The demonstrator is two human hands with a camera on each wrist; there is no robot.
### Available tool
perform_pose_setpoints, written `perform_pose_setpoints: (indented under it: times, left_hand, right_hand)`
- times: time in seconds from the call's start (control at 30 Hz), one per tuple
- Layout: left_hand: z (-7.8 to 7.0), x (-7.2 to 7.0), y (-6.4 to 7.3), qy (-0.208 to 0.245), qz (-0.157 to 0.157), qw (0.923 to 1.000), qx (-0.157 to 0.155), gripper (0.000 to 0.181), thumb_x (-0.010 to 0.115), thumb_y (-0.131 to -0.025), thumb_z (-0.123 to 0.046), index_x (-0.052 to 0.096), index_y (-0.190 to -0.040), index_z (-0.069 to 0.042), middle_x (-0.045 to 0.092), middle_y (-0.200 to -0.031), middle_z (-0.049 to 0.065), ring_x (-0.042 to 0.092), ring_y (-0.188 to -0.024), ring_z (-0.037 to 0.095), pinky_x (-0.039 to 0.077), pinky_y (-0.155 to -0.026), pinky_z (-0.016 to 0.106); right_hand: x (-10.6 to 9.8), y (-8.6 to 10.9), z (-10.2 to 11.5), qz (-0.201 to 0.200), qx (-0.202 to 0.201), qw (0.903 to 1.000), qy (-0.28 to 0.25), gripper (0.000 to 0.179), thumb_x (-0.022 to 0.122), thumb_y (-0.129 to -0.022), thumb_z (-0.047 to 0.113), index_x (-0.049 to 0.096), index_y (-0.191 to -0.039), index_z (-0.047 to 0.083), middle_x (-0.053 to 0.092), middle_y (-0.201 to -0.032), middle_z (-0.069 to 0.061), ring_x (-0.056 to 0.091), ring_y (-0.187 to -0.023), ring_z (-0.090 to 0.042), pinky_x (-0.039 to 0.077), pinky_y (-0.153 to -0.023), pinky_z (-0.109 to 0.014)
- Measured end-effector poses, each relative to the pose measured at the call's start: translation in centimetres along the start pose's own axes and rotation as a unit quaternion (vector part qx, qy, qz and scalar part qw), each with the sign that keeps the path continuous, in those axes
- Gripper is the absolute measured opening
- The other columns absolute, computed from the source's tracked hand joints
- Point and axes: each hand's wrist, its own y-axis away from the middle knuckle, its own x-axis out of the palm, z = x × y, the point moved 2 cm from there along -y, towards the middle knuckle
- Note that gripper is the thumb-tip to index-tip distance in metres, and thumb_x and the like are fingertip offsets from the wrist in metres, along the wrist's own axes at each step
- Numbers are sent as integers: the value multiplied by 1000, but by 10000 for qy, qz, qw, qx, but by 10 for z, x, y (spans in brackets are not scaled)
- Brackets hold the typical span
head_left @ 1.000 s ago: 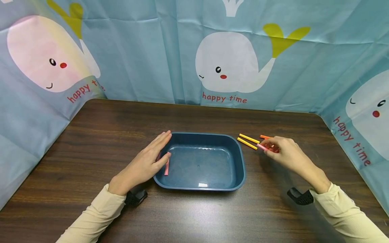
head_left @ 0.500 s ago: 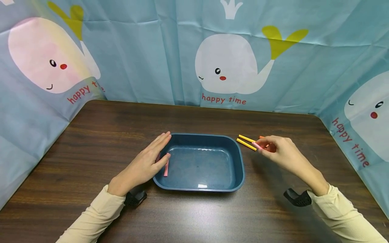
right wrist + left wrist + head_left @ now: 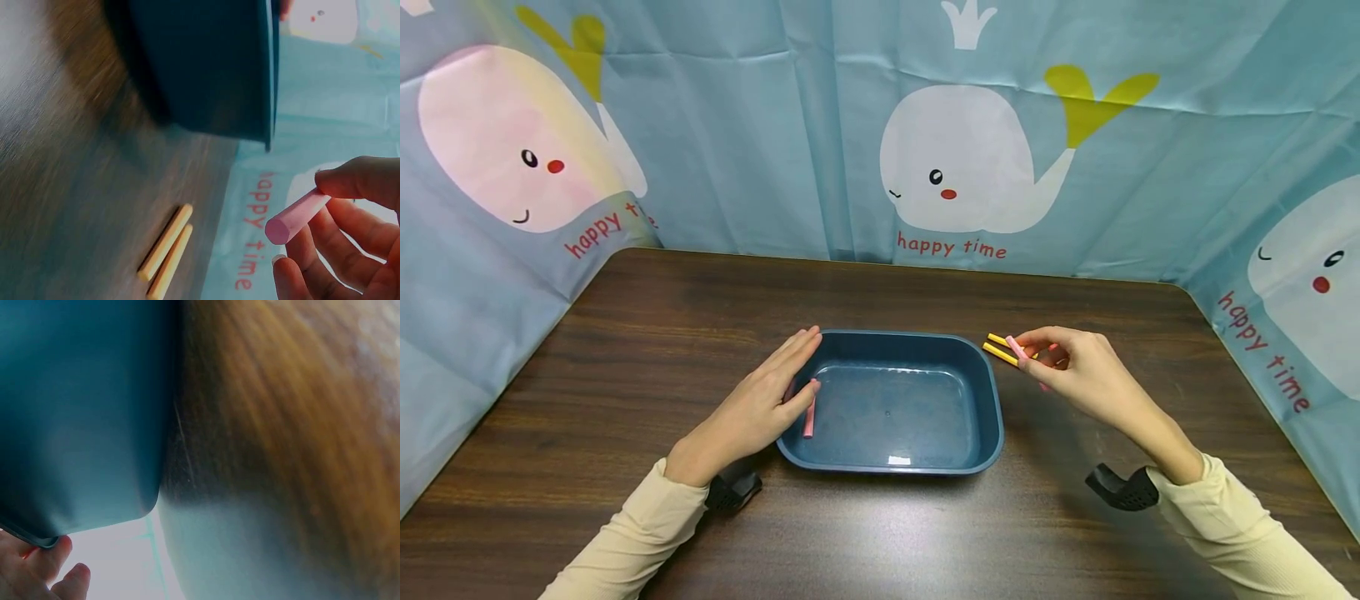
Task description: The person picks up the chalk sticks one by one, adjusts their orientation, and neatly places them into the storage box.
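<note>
My right hand [image 3: 1078,367] pinches a pink chalk stick [image 3: 297,215] between thumb and fingers, raised above the table right of the blue plastic tub [image 3: 887,465]. Two yellow chalk sticks [image 3: 1000,354] lie side by side on the table near its fingertips. Reddish bits of other chalk show between and below the fingers, mostly hidden by that hand. My left hand [image 3: 756,404] rests on the tub's left rim with straight fingers, the thumb reaching inside. Beside the thumb, a pink chalk stick [image 3: 809,418] lies in the tub, its upper part covered by the hand.
The tub stands on a dark wood-grain table [image 3: 880,542]. A light blue curtain [image 3: 737,150] with whale prints hangs behind the table and along both sides. Each wrist wears a black camera mount [image 3: 1123,487].
My right hand has lifted the pink chalk and moved slightly left, and the chalk has tilted more upright. My left hand has stayed on the tub's rim.
</note>
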Motion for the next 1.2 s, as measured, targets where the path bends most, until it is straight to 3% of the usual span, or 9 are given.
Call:
perform_pose_setpoints:
  times: [0.23, 0.57, 0.83, 1.03, 1.2]
  left_hand:
    - [1, 1, 0, -15, -80, 10000, 54, 66, 59, -99, -20, 28, -157, -7, 22, -166, 5, 21, -153, 32, 27, -118, 57]
    - [1, 0, 0, 41, -31, 10000, 4, 67, 59, -99, -20, 27, -157, -7, 21, -166, 3, 19, -154, 29, 27, -119, 57]
    - [0, 0, -1, 27, -8, 10000, 11, 66, 58, -100, -20, 27, -157, -7, 21, -166, 3, 19, -154, 30, 27, -119, 56]
    - [2, 2, -1, 8, -102, 9999, 115, 66, 59, -99, -18, 28, -156, -6, 23, -166, 6, 21, -153, 32, 28, -118, 57]
    - [1, 1, 0, -9, -86, 9999, 78, 66, 58, -100, -19, 28, -156, -7, 22, -166, 5, 22, -153, 32, 28, -118, 56]
  right_hand:
    - [4, -7, 9, 110, 76, 9997, -220, 21, 68, -91, 13, 70, -111, 7, 66, -63, 1, 67, -64, -11, 43, -53, -22]
    - [10, -18, 25, 237, 30, 9980, -578, 23, 72, -90, 16, 72, -111, 9, 75, -90, -3, 69, -68, -12, 45, -60, -22]
    - [15, -24, 35, 359, 87, 9955, -870, 23, 70, -90, 16, 72, -112, 11, 73, -91, -1, 71, -73, -8, 47, -66, -22]
    - [21, -31, 38, 624, 163, 9893, -1307, 26, 70, -91, 17, 70, -115, 8, 72, -93, -4, 72, -73, -11, 52, -67, -24]
    - [26, -36, 41, 920, 271, 9769, -1910, 29, 69, -92, 15, 67, -118, 2, 72, -93, -10, 73, -71, -17, 60, -74, -31]
